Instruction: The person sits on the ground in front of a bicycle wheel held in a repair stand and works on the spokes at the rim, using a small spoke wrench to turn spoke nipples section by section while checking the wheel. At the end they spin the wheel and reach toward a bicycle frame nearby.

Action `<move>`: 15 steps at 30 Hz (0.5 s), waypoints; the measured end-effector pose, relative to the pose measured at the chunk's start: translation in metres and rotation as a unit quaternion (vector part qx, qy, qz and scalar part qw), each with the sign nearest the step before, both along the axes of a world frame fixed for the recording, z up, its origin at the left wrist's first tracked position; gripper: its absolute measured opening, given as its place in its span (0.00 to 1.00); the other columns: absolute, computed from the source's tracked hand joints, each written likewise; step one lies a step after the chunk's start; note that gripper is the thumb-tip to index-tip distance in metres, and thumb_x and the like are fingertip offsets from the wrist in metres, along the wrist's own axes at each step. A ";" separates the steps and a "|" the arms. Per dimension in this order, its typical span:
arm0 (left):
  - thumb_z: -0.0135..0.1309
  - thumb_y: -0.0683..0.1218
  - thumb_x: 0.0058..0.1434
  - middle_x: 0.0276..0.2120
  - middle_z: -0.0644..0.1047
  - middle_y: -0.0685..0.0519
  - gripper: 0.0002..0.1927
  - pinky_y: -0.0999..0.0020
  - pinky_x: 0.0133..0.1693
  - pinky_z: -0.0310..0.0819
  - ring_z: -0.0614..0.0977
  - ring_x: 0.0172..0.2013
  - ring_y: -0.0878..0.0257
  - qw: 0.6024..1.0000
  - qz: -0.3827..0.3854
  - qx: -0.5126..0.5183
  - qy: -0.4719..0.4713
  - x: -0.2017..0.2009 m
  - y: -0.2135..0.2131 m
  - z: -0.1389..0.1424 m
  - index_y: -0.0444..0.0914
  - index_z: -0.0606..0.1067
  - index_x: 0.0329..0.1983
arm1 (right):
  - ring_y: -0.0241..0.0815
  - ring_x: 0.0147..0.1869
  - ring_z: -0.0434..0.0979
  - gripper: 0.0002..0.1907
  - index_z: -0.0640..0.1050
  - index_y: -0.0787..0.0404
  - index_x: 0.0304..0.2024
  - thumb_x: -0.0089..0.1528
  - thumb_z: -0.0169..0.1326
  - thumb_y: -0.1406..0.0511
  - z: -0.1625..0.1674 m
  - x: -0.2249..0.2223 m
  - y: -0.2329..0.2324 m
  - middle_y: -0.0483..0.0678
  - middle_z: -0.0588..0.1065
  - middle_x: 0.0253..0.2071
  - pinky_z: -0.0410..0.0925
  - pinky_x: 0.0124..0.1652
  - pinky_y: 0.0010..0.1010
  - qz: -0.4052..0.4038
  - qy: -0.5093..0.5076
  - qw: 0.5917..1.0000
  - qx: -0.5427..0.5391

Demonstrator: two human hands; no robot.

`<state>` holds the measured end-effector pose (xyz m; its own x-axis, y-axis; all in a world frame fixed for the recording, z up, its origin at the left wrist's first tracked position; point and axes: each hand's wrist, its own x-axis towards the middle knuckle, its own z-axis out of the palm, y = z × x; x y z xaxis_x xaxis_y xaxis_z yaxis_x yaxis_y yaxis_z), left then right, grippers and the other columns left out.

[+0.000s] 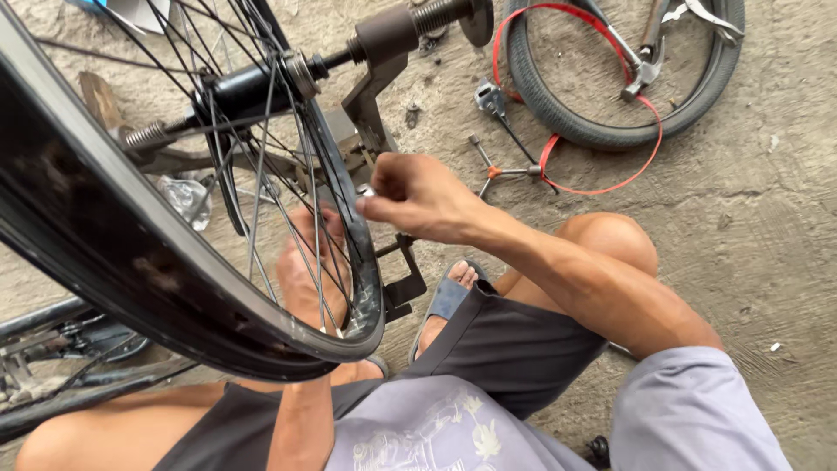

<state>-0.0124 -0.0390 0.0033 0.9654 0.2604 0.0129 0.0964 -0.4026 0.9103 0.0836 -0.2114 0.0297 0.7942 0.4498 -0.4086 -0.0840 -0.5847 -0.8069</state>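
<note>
Black rim fills your view, mounted on a metal truing stand so it spins freely; its axle runs from lower left to upper right, wheel plane edge-on toward you. Your right hand pinches something small at the rim's edge (probably a spoke tool). Your left hand, blurred behind the spokes, seems spread against them, steadying.

Blue-and-white package, perhaps a carton, at top-left edge.

Bicycle repair spot, concrete floor, truing stand, loose tyre, scattered tools
</note>
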 end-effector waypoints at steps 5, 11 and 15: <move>0.47 0.47 0.74 0.25 0.80 0.52 0.13 0.69 0.26 0.69 0.79 0.24 0.65 0.995 -0.021 0.025 0.091 0.006 0.003 0.003 0.34 0.76 0.38 | 0.38 0.34 0.75 0.19 0.73 0.66 0.32 0.59 0.64 0.57 0.001 0.000 -0.014 0.49 0.73 0.30 0.72 0.34 0.32 -0.058 0.057 0.992 0.097; 0.47 0.44 0.74 0.27 0.80 0.52 0.11 0.69 0.24 0.69 0.80 0.24 0.65 0.998 -0.059 -0.005 0.008 -0.004 0.014 -0.006 0.35 0.76 0.37 | 0.37 0.46 0.82 0.10 0.78 0.65 0.46 0.63 0.56 0.68 -0.003 -0.010 -0.024 0.48 0.81 0.42 0.76 0.48 0.28 -0.039 0.080 0.982 0.167; 0.50 0.45 0.74 0.26 0.80 0.51 0.12 0.69 0.26 0.70 0.79 0.24 0.64 0.995 -0.066 0.049 0.062 -0.006 0.025 -0.017 0.34 0.77 0.38 | 0.38 0.52 0.82 0.15 0.72 0.67 0.52 0.63 0.55 0.74 -0.010 -0.011 -0.024 0.52 0.80 0.45 0.77 0.54 0.28 -0.066 0.101 0.969 0.216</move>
